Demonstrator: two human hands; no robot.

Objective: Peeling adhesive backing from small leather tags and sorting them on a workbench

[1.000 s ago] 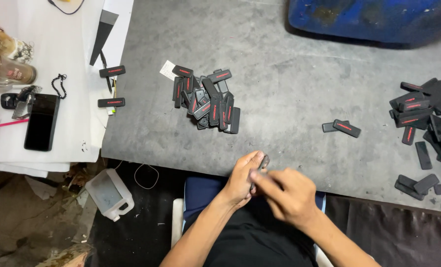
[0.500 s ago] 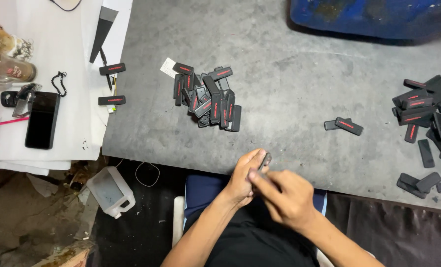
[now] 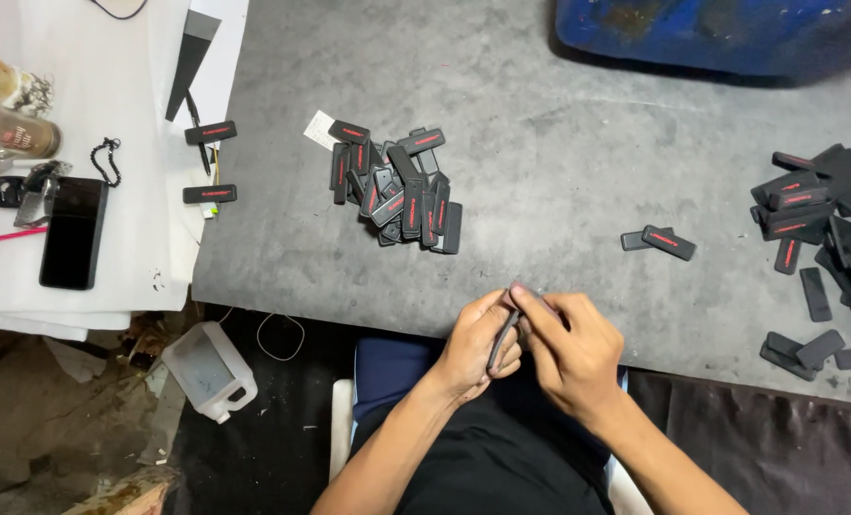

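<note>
Both my hands meet at the near edge of the grey table (image 3: 559,162). My left hand (image 3: 475,345) and my right hand (image 3: 570,351) together pinch one small flat black rectangular piece (image 3: 503,340), held on edge between the fingers. A heap of several like black pieces with red markings (image 3: 397,186) lies on the table ahead and left of my hands. Two more such pieces (image 3: 659,240) lie to the right. A bigger pile of black pieces (image 3: 821,234) spreads along the right edge.
A white sheet (image 3: 111,143) covers the left, bearing a black phone (image 3: 71,232), two black pieces (image 3: 210,162), a glass jar (image 3: 6,133) and a black chain. A blue tub (image 3: 721,33) stands at the back right. A translucent plastic jug (image 3: 208,370) sits on the floor.
My hands stay at the table's near edge; the fingers have shifted slightly around the small black piece. Nothing on the table has moved.
</note>
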